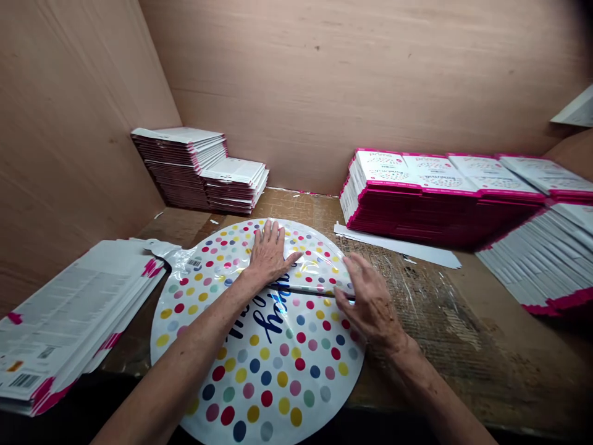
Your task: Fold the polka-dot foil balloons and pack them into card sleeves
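A flat, uninflated round foil balloon (273,383), white with coloured dots and dark blue lettering, lies in front of me and overhangs the near table edge. Its clear tail (162,248) points left. A crease with a raised edge runs across its right half. My left hand (269,254) rests flat on the upper part, fingers stretched out and thumb apart. At the right rim, my right hand (365,296) has its curled fingers and thumb around the end of the creased edge; part of the grip is hidden.
White-and-pink printed sleeves lie stacked at left (83,309), back left (180,167), back right (430,191) and far right (542,259). White strips (398,245) lie before the back-right stack. Wooden panels (324,80) enclose the tape-covered cardboard surface (430,321).
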Demonstrator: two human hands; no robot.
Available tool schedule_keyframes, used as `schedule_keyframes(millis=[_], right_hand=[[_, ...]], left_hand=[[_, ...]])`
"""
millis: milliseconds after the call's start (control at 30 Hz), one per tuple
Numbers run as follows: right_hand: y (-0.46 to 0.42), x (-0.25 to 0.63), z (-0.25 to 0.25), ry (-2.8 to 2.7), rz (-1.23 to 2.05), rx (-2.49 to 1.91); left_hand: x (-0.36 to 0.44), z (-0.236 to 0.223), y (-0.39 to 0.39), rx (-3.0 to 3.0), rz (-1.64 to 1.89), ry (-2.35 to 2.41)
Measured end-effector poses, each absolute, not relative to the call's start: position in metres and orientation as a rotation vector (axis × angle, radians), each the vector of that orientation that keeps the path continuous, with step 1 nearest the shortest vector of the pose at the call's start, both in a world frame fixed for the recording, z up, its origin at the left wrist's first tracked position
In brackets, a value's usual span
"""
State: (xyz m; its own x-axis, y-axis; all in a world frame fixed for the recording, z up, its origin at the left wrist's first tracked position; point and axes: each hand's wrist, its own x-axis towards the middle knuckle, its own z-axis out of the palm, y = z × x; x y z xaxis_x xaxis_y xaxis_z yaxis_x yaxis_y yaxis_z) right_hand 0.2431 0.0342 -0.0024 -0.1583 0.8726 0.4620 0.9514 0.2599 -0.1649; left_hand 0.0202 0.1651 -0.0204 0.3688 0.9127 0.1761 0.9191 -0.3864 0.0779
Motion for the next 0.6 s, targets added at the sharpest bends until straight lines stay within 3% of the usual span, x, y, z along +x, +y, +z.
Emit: schedule_keyframes(millis=[100,200,367,600], right_hand=[[0.038,0.234,-0.003,-2.461,-0.288,-1.480],[0.050,0.235,-0.012,-2.662,-0.209,-1.596],[0.059,0.237,-0.012,-2.741,-0.102,-1.742],[0.073,0.228,-0.001,-2.733,-0.236,-1.801]], left_hand=[[0.022,-0.024,0.171,-2.549,-0.340,-1.662],[0.023,-0.027,0.177,-2.612,-0.241,-1.755],[0.021,-0.028,0.185,-2.529,-0.401,-1.679],[0.018,-0.029,0.203,-2.729,-0.276,-1.717]])
